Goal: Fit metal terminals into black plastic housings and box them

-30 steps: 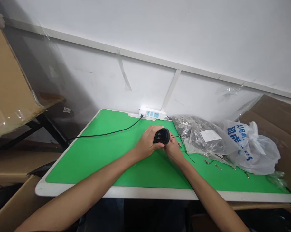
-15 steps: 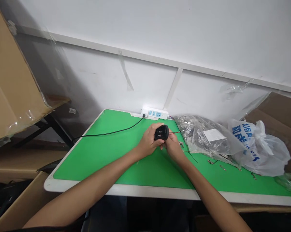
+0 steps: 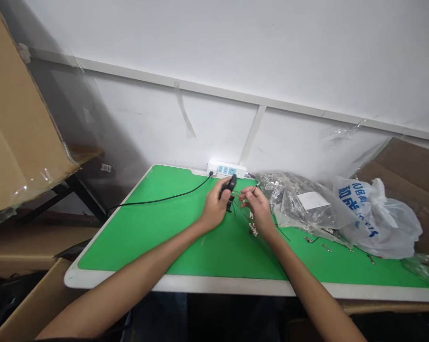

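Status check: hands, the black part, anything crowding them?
Left hand shut on black part. Right hand pinching thin wire. Parts bag close on right, loose bits by wrist.

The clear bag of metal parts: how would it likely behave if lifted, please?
The clear bag slumps crumpled on the green table, so it probably sags floppily. Packed with metal parts, it is likely heavy for its size, its contents shifting.
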`<act>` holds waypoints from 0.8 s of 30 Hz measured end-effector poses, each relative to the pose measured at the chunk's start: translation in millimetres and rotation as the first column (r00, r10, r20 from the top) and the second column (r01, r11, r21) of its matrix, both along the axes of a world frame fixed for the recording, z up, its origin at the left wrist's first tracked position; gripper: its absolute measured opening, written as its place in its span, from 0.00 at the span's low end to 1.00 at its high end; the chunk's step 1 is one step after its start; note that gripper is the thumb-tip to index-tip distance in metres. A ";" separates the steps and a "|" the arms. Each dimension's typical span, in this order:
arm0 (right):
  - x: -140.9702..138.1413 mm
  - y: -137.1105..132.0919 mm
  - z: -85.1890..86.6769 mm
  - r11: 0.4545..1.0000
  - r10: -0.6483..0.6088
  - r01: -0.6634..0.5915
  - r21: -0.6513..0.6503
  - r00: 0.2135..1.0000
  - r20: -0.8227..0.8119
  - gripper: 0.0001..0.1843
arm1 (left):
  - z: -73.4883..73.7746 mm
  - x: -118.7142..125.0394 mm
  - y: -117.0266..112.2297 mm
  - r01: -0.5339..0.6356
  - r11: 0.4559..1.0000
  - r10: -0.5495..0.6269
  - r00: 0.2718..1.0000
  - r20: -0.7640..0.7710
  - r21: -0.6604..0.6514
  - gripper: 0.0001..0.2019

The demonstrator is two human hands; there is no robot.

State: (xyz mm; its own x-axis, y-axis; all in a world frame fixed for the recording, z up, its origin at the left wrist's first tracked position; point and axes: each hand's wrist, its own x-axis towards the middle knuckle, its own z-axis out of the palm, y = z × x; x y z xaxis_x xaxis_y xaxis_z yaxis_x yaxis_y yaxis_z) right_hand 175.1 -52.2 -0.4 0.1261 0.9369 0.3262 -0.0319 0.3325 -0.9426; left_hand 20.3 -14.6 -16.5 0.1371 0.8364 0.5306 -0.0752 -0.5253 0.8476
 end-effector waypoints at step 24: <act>21.4 8.6 -9.6 0.691 -0.419 -0.331 0.643 0.541 0.729 0.15 | 30.7 -5.7 2.8 0.626 0.363 -0.162 0.772 0.614 -0.691 0.04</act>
